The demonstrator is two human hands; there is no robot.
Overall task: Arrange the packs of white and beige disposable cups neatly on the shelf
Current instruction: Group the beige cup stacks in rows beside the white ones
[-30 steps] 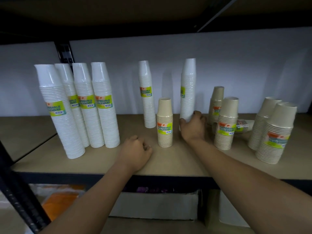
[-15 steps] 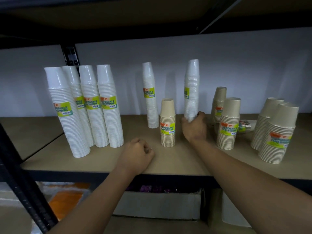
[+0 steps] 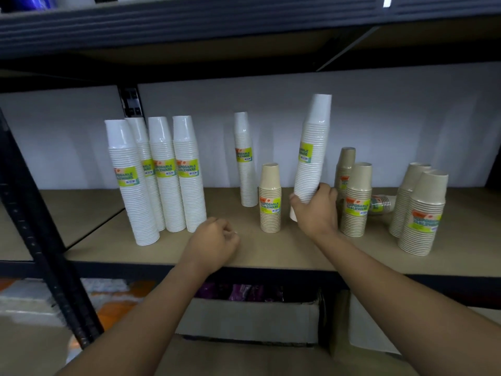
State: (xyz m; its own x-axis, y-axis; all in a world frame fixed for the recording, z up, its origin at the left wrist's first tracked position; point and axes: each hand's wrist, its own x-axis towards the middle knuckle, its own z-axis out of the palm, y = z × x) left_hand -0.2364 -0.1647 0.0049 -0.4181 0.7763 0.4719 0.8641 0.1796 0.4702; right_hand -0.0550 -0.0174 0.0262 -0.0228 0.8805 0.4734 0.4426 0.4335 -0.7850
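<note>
White cup pack [image 3: 314, 147], upright and slightly tilted, is clamped low by the right hand [image 3: 315, 213]; the row of white packs [image 3: 160, 175] lies leftward, past the fisted, empty left hand [image 3: 214, 240].

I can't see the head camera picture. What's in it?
A right hand grips a tall white cup pack near its base, tilted, on a shelf. The left hand rests closed on the shelf. Four white packs stand left, beige packs right.
</note>
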